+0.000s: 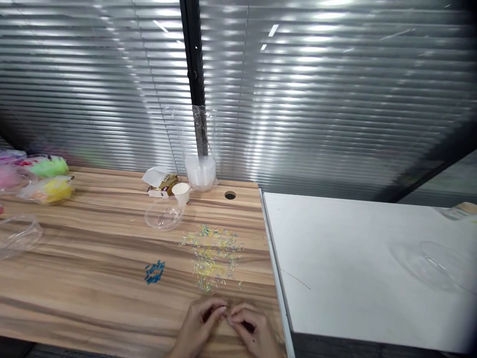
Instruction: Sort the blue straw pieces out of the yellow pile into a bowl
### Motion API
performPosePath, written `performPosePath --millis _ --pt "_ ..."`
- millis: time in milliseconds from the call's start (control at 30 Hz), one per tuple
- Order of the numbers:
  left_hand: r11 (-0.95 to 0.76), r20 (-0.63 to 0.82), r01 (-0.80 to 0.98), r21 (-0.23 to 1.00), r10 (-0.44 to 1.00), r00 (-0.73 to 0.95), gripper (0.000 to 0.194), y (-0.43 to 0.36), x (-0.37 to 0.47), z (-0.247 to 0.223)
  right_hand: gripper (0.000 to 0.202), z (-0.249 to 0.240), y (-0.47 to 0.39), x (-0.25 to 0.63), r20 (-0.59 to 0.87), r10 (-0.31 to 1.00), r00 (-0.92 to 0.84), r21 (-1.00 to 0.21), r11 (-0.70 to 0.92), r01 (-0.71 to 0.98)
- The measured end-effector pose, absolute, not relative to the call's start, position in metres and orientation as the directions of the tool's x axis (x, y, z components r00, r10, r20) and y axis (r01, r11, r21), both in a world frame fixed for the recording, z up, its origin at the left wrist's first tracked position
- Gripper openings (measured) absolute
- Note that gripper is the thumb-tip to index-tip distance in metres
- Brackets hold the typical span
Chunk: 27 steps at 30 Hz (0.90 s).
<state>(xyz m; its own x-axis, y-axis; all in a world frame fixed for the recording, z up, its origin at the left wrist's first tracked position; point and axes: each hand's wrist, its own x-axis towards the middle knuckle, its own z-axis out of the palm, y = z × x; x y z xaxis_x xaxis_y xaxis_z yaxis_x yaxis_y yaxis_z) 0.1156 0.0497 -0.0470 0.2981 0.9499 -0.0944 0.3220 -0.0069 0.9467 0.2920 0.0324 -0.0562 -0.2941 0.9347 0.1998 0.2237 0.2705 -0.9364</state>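
Note:
Near the front edge of the wooden table (112, 233), my left hand (203, 320) and my right hand (250, 325) are close together. Thumb and forefinger are pinched on each, with a tiny item between the two hands that is too small to name. Just beyond them lies a loose spread of small yellow, green and clear tube-like pieces (210, 266). To the left of that spread sits a small pile of blue pieces (154, 272).
A clear round dish (164, 216), a white paper cup (181, 193), an opened gold packet (164, 185) and a bag of plastic cups (201, 171) stand behind. Bright bags (52, 190) lie far left. A white table (354, 258) adjoins on the right.

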Motion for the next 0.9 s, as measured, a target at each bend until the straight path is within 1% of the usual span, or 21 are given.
performPosePath --millis 133,267,433,633,733,900 --pt "-0.030 -0.089 0.345 0.938 0.942 0.323 0.026 0.049 0.118 -0.040 0.027 -0.055 0.033 0.291 0.186 0.948 -0.259 -0.947 0.244 0.211" --pt "-0.007 -0.105 0.322 0.947 0.939 0.329 0.023 0.047 0.121 -0.037 0.029 -0.055 0.032 0.291 0.202 0.953 -0.226 -0.950 0.246 0.191" --pt "0.018 -0.111 0.286 0.958 0.943 0.315 0.022 0.047 0.126 -0.040 0.028 -0.058 0.033 0.290 0.206 0.949 -0.239 -0.950 0.252 0.186" --pt "0.037 -0.107 0.250 0.968 0.956 0.272 0.022 0.046 0.128 -0.043 0.023 -0.066 0.037 0.289 0.172 0.967 -0.186 -0.963 0.205 0.173" --pt "0.049 -0.113 0.243 0.969 0.960 0.255 0.020 0.044 0.129 -0.044 0.023 -0.067 0.037 0.289 0.206 0.961 -0.184 -0.953 0.239 0.185" --pt "0.045 -0.113 0.275 0.960 0.965 0.236 0.021 0.042 0.130 -0.039 0.024 -0.062 0.035 0.289 0.289 0.941 -0.174 -0.903 0.328 0.278"
